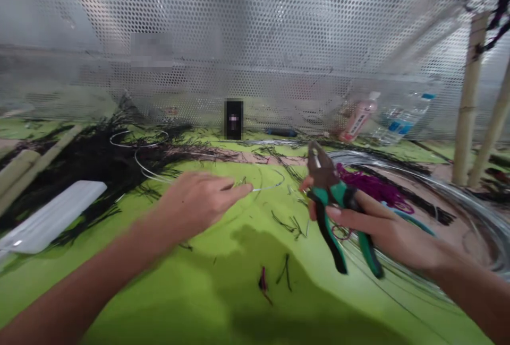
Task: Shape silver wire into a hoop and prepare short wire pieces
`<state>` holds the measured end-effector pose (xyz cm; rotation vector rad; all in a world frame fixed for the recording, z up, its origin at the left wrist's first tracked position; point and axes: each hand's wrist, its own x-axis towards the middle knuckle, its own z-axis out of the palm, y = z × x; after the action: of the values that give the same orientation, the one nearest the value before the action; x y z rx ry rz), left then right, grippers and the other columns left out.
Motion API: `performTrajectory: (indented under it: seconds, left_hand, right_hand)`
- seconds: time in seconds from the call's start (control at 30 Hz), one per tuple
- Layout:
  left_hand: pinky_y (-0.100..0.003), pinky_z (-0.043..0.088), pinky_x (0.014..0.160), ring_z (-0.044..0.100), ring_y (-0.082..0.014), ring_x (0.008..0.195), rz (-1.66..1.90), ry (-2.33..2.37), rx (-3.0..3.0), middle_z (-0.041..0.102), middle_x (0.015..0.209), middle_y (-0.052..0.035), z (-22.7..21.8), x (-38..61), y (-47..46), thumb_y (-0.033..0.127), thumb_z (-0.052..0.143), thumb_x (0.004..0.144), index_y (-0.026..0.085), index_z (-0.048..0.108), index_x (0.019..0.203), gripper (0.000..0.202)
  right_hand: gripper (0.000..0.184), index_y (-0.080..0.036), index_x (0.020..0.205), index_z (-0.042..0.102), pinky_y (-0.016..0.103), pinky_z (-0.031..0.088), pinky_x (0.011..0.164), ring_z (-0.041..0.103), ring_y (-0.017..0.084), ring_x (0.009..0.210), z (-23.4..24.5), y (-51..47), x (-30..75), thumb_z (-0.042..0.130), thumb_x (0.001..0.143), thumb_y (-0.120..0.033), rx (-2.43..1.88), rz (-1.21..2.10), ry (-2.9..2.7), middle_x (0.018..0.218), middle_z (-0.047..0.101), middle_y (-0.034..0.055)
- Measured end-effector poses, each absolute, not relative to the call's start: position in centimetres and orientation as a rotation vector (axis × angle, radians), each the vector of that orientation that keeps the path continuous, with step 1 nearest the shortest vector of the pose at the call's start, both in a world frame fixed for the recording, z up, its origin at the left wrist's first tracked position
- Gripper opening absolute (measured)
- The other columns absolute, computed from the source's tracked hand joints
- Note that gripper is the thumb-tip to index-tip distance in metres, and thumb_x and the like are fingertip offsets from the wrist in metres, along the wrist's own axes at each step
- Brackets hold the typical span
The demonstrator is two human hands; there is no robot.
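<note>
Over the middle of the green work surface (239, 286), my left hand (199, 199) pinches a thin silvery wire (271, 187). The wire's short end curls out past the fingertips to the right, and a longer loop trails behind the hand to the left. My right hand (370, 223) is wrapped around green-and-black pliers (337, 201), whose jaws point up and away from me and look slightly parted. Nothing shows between the jaws. Behind the pliers lies a bundle of purple cord (370, 183).
A large coil of wire (478, 212) spreads at the right, near bamboo poles (470, 101). Black strands (91, 159) and a white plastic piece (59, 217) lie left. At the back stand a dark phone-like object (234, 119), a pink bottle (358, 119), a clear bottle (402, 122) and a perforated metal panel (255, 32).
</note>
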<state>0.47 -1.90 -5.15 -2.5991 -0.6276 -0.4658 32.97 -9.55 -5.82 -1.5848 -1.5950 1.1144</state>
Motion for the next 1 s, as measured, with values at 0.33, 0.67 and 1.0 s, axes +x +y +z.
performTrajectory:
  seconds: [0.33,0.67,1.0]
  left_hand:
    - [-0.059,0.031,0.116,0.048,-0.0281,0.146,-0.862,-0.706,-2.267,0.058,0.149,-0.0019,5.8,3.7,2.7,0.017,0.043,0.111,0.025,0.052,0.151,0.042]
    - [-0.029,0.062,0.084,0.075,-0.0176,0.106,-1.093,-0.83,-2.844,0.077,0.121,-0.0073,-6.0,6.9,-2.3,0.033,0.035,0.115,0.024,0.058,0.142,0.036]
    - [-0.056,0.054,0.105,0.061,-0.0319,0.127,-1.107,-1.554,-2.62,0.057,0.146,-0.0134,-10.6,-0.6,11.5,0.037,0.069,0.1,0.019,0.057,0.142,0.046]
  right_hand:
    - [0.028,-0.026,0.098,0.066,0.035,0.052,0.098,0.062,0.022,0.103,-5.2,-2.2,26.4,0.069,0.085,-0.051,-0.811,1.116,-1.328,0.103,0.065,0.0035]
    - [0.016,-0.021,0.088,0.067,0.024,0.052,0.075,0.052,0.013,0.074,-1.3,-5.8,25.7,0.06,0.095,-0.033,-0.683,1.361,-0.913,0.092,0.057,0.0008]
    - [0.015,-0.022,0.082,0.067,0.033,0.056,0.064,0.054,0.02,0.079,0.2,-10.8,29.9,0.061,0.088,-0.035,-0.645,1.183,-0.867,0.094,0.049,0.0067]
